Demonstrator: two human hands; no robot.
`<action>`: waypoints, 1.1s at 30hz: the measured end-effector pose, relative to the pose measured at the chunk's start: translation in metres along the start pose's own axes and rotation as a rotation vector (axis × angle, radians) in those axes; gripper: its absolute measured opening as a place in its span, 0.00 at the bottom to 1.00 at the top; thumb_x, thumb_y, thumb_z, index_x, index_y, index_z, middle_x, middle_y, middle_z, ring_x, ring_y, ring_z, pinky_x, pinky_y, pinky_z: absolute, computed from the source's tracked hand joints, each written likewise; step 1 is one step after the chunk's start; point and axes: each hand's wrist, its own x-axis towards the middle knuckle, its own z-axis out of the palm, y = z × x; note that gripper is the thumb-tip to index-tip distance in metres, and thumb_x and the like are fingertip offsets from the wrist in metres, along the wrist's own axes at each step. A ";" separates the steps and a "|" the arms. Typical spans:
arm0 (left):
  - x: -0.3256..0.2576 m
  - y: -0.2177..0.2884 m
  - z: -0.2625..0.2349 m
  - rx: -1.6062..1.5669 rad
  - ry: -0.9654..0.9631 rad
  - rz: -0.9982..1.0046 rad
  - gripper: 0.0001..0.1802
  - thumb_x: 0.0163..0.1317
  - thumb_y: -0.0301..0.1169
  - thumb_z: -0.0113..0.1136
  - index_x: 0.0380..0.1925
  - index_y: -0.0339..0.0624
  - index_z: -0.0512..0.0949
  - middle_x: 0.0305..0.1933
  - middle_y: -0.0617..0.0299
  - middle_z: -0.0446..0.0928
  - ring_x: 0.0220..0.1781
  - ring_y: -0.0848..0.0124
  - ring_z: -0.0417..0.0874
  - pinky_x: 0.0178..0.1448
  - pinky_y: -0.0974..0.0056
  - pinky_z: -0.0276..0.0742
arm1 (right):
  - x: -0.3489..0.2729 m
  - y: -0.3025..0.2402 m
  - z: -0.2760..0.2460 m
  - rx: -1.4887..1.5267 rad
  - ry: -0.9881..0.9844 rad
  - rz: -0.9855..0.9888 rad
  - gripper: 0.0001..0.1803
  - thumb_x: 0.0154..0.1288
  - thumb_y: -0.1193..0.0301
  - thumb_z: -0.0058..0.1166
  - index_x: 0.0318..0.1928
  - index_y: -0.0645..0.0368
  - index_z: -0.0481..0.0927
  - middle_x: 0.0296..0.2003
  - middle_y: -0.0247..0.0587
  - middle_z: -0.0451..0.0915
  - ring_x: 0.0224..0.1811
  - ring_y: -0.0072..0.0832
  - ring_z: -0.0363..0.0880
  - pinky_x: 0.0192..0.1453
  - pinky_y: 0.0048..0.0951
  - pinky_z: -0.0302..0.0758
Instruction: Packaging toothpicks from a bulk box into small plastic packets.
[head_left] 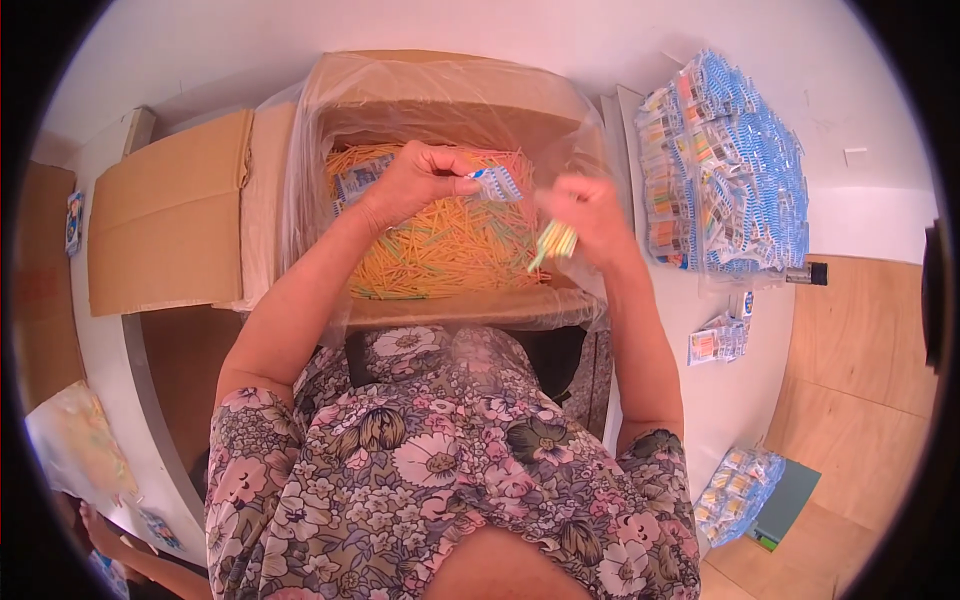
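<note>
Over the open cardboard box my left hand (425, 178) pinches a small clear packet (497, 184) with blue and white print by its edge. My right hand (588, 215), smeared by motion, is closed round a small bunch of thin yellow and green sticks (555, 243), which points down and to the left. A small gap separates this bunch from the packet. Below both hands, loose thin sticks (440, 250) in yellow, orange, green and pink fill the box (440, 312), lined with clear plastic. Partly behind my left wrist, several printed packets (362, 180) lie on the sticks.
A large clear bag of filled packets (745, 170) stands on the white table (655, 330) at right, with a few loose packets (722, 338) nearby. Another bag of packets (740, 490) lies lower right. Cardboard flaps (170, 215) extend left. Another person's arm (140, 560) shows lower left.
</note>
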 end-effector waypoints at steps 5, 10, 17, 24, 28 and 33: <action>0.004 -0.006 -0.001 0.116 -0.067 0.051 0.05 0.55 0.22 0.62 0.33 0.35 0.83 0.34 0.63 0.81 0.37 0.78 0.77 0.43 0.72 0.74 | 0.023 -0.028 -0.002 0.220 0.122 0.077 0.14 0.60 0.68 0.58 0.19 0.57 0.73 0.16 0.25 0.71 0.17 0.13 0.70 0.18 0.18 0.62; 0.005 -0.006 -0.002 0.140 -0.103 0.028 0.05 0.55 0.23 0.63 0.32 0.36 0.83 0.35 0.61 0.81 0.38 0.77 0.78 0.44 0.71 0.73 | 0.028 -0.027 -0.010 0.043 0.228 -0.059 0.14 0.59 0.68 0.58 0.19 0.59 0.74 0.16 0.24 0.71 0.18 0.11 0.66 0.20 0.19 0.61; 0.003 -0.006 -0.009 0.155 -0.043 -0.060 0.05 0.55 0.26 0.64 0.32 0.37 0.83 0.36 0.65 0.80 0.37 0.79 0.77 0.41 0.72 0.73 | 0.002 0.002 0.014 -0.347 -0.180 -0.074 0.14 0.57 0.67 0.56 0.20 0.64 0.75 0.14 0.35 0.68 0.19 0.17 0.64 0.25 0.26 0.64; 0.000 0.008 -0.006 0.107 -0.019 -0.087 0.06 0.57 0.27 0.63 0.34 0.38 0.83 0.34 0.68 0.79 0.34 0.82 0.74 0.34 0.75 0.71 | -0.005 0.031 0.038 -0.448 -0.442 -0.138 0.13 0.56 0.65 0.54 0.25 0.65 0.78 0.20 0.52 0.75 0.21 0.37 0.75 0.30 0.36 0.70; 0.002 0.004 -0.006 0.062 0.000 -0.059 0.07 0.57 0.28 0.63 0.34 0.36 0.83 0.36 0.67 0.80 0.36 0.81 0.75 0.42 0.72 0.72 | -0.006 0.045 0.039 -0.542 -0.440 -0.117 0.13 0.55 0.65 0.55 0.26 0.65 0.78 0.21 0.50 0.76 0.23 0.34 0.76 0.30 0.36 0.70; -0.001 -0.001 -0.010 0.046 -0.188 -0.159 0.07 0.56 0.28 0.63 0.32 0.36 0.83 0.37 0.64 0.81 0.39 0.80 0.76 0.45 0.71 0.72 | -0.010 0.046 0.021 -0.220 -0.127 -0.032 0.15 0.57 0.68 0.56 0.21 0.66 0.72 0.15 0.37 0.69 0.20 0.18 0.68 0.26 0.30 0.66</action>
